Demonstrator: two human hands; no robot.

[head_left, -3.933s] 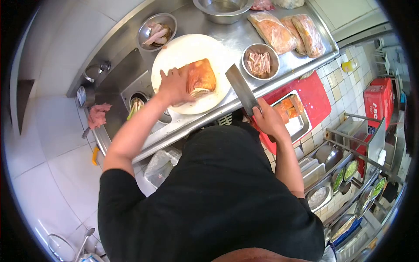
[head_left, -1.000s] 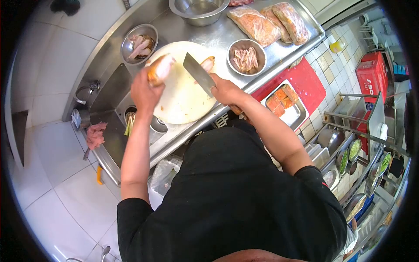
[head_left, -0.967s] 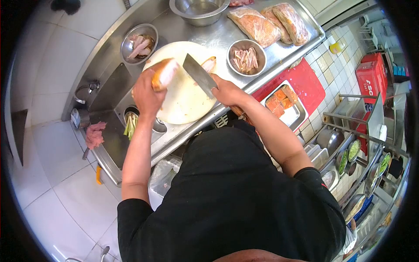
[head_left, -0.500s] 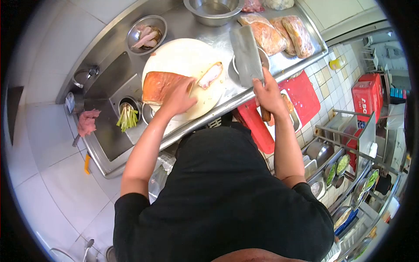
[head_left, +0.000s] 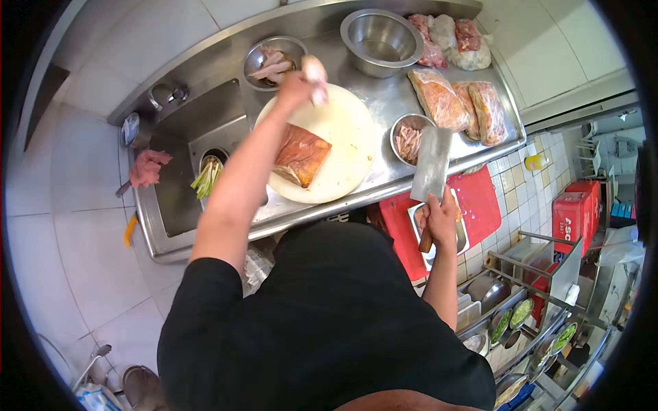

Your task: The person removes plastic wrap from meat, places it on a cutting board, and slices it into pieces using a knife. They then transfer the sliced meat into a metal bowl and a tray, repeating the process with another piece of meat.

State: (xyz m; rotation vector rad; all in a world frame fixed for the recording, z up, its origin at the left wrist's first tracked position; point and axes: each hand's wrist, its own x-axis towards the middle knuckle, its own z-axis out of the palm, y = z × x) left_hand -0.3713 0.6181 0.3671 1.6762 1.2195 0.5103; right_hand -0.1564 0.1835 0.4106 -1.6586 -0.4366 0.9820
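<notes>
Above the bench (head_left: 373,103), a meat piece (head_left: 314,72) has been lifted near the board's (head_left: 351,140) far edge, pinched by the left hand (head_left: 295,92); slab (head_left: 303,152) left unheld, cleaver (head_left: 433,161) clasped by the right hand (head_left: 441,220).

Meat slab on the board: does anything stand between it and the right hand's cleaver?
Nothing visible does, though the bowl of meat strips shows partly behind the cleaver; the left forearm hides part of the meat slab.

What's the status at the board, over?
Left hand holds a blurred piece. Right hand holds cleaver, clear of board. Slab on board, left forearm partly blocking the view of it.
</notes>
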